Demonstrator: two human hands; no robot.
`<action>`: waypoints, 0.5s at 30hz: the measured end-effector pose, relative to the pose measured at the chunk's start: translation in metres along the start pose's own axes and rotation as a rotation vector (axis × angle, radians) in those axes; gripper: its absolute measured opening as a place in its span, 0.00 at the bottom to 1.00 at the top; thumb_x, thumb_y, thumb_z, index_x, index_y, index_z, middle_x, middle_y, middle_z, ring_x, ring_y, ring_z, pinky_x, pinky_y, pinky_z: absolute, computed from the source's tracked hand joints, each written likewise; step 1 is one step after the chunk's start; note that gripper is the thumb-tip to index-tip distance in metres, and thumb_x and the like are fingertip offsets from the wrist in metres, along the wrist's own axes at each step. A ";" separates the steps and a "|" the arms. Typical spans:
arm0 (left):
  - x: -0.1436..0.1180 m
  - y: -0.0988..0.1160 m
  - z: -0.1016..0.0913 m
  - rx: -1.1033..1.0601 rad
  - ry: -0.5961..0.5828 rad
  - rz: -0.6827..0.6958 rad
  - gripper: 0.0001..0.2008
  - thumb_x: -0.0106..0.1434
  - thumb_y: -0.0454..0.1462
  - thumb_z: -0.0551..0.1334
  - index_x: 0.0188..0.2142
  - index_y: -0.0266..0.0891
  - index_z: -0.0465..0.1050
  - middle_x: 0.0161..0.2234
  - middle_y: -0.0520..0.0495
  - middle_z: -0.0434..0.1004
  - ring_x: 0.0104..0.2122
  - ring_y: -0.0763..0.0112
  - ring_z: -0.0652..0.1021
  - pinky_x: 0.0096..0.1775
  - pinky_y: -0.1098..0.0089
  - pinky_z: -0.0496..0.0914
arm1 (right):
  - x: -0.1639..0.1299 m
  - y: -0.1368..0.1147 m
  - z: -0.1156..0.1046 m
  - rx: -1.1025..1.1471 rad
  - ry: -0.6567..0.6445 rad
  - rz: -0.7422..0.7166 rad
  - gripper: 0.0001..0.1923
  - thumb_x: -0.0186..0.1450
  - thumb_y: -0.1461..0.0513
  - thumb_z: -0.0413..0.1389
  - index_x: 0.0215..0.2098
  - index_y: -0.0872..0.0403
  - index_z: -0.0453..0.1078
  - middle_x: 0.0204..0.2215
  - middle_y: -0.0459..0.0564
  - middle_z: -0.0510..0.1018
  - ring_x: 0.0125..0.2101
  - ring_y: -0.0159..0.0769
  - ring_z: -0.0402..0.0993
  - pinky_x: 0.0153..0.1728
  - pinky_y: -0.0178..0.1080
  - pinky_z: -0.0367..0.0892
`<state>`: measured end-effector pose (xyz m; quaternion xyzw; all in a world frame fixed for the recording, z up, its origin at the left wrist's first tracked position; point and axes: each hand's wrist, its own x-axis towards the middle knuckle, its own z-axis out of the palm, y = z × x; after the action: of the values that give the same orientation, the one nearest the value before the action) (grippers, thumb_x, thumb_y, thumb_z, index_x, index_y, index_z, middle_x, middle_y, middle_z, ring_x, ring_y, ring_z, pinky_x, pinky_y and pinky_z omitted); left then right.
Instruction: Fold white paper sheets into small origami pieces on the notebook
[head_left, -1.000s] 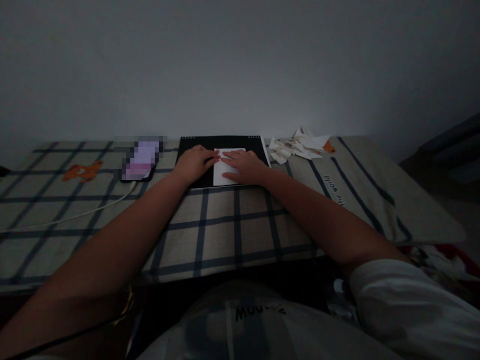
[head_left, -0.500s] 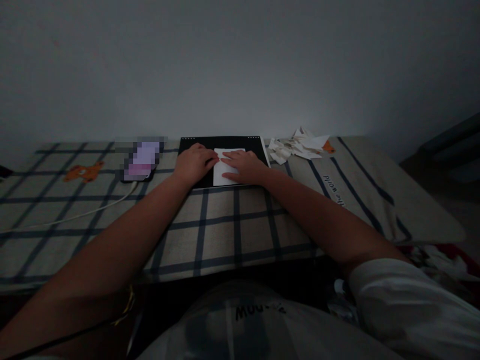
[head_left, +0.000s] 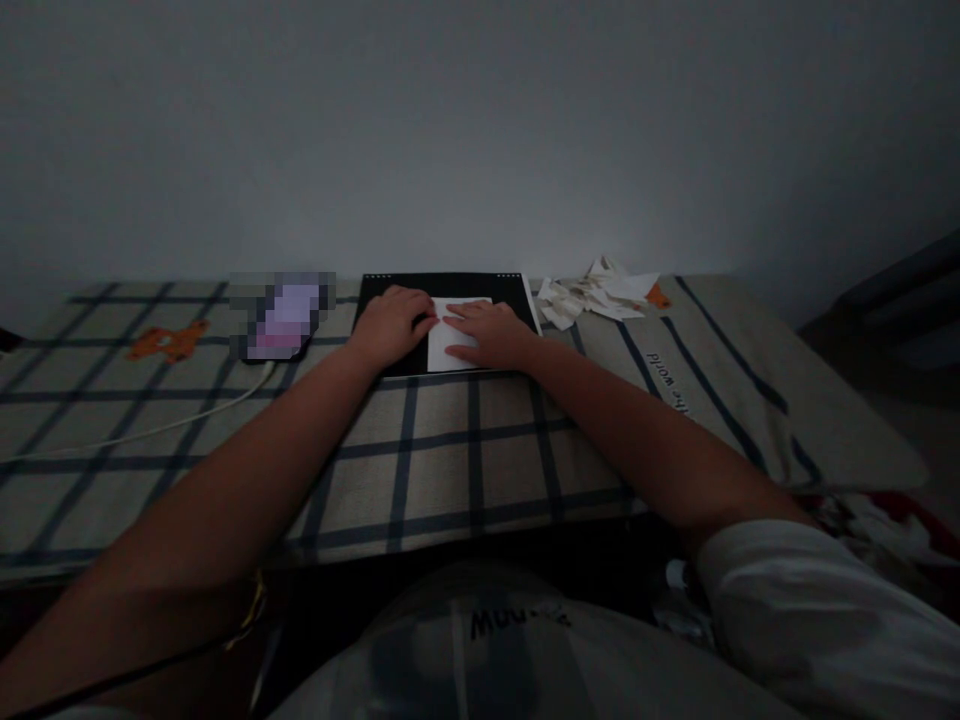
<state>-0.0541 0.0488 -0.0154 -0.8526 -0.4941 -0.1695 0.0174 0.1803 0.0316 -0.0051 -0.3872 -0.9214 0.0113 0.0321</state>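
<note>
A small white sheet of paper (head_left: 442, 352), which looks folded, lies on a black spiral-bound pad (head_left: 412, 284). My left hand (head_left: 391, 325) is curled at the paper's left edge, its thumb and fingertips closed together on that edge. Flat on the right part of the paper rests my right hand (head_left: 491, 333), with fingers spread and pointing left. It covers much of the sheet's right side. The fingertips of both hands are close to each other near the left edge.
A phone (head_left: 285, 320) with a white cable (head_left: 202, 412) lies to the left on the checked tablecloth (head_left: 442, 470). Crumpled and torn paper pieces (head_left: 596, 292) are heaped right of the pad. Behind the table stands a grey wall (head_left: 465, 140). Below right is a plastic bottle (head_left: 679, 600).
Both hands stay at the paper in nearly the same place. The left fingers have shifted very slightly at the paper's edge.
</note>
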 end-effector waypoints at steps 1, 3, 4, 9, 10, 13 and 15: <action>0.000 0.000 0.000 0.004 0.002 0.005 0.12 0.74 0.43 0.58 0.45 0.42 0.79 0.56 0.40 0.83 0.58 0.49 0.77 0.60 0.48 0.70 | 0.000 0.000 0.000 -0.001 0.001 0.002 0.36 0.80 0.47 0.50 0.78 0.57 0.60 0.79 0.62 0.60 0.75 0.61 0.59 0.69 0.64 0.61; 0.000 0.001 0.000 0.017 0.005 0.006 0.13 0.75 0.43 0.57 0.45 0.41 0.79 0.57 0.39 0.83 0.59 0.48 0.77 0.59 0.47 0.70 | 0.000 0.000 0.000 -0.001 0.002 0.003 0.36 0.80 0.47 0.50 0.78 0.57 0.60 0.79 0.62 0.60 0.75 0.61 0.59 0.69 0.64 0.61; 0.000 0.002 0.000 0.024 0.003 0.002 0.13 0.75 0.43 0.57 0.45 0.41 0.79 0.58 0.39 0.83 0.59 0.47 0.77 0.59 0.47 0.70 | 0.000 0.000 0.000 0.000 0.000 0.002 0.35 0.80 0.47 0.50 0.78 0.57 0.60 0.79 0.62 0.60 0.75 0.61 0.59 0.69 0.64 0.61; -0.001 0.006 -0.003 0.051 -0.021 -0.028 0.12 0.75 0.42 0.57 0.46 0.41 0.80 0.62 0.41 0.81 0.60 0.47 0.76 0.58 0.48 0.71 | 0.000 0.000 0.000 0.014 -0.004 0.006 0.36 0.80 0.47 0.50 0.79 0.56 0.60 0.79 0.63 0.59 0.75 0.61 0.58 0.69 0.64 0.61; -0.001 0.007 -0.005 0.058 -0.027 -0.038 0.12 0.75 0.42 0.58 0.47 0.41 0.80 0.62 0.41 0.81 0.60 0.47 0.76 0.58 0.49 0.71 | 0.001 0.000 0.000 0.016 -0.002 0.007 0.36 0.80 0.47 0.50 0.79 0.56 0.60 0.79 0.63 0.60 0.75 0.61 0.58 0.69 0.63 0.61; -0.001 0.010 -0.008 0.072 -0.048 -0.078 0.13 0.76 0.42 0.59 0.49 0.41 0.80 0.63 0.42 0.82 0.62 0.47 0.77 0.58 0.50 0.71 | 0.001 0.001 0.001 0.020 -0.001 0.013 0.36 0.80 0.47 0.51 0.79 0.56 0.59 0.79 0.63 0.60 0.75 0.61 0.58 0.69 0.64 0.60; 0.000 0.011 -0.010 0.077 -0.063 -0.114 0.13 0.76 0.42 0.59 0.51 0.41 0.81 0.62 0.41 0.82 0.62 0.48 0.77 0.58 0.52 0.71 | 0.001 0.001 0.001 0.022 -0.002 0.013 0.36 0.79 0.47 0.51 0.79 0.56 0.60 0.79 0.63 0.60 0.75 0.61 0.58 0.69 0.64 0.60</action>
<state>-0.0478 0.0410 -0.0046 -0.8267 -0.5482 -0.1241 0.0250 0.1801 0.0334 -0.0063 -0.3926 -0.9188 0.0220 0.0353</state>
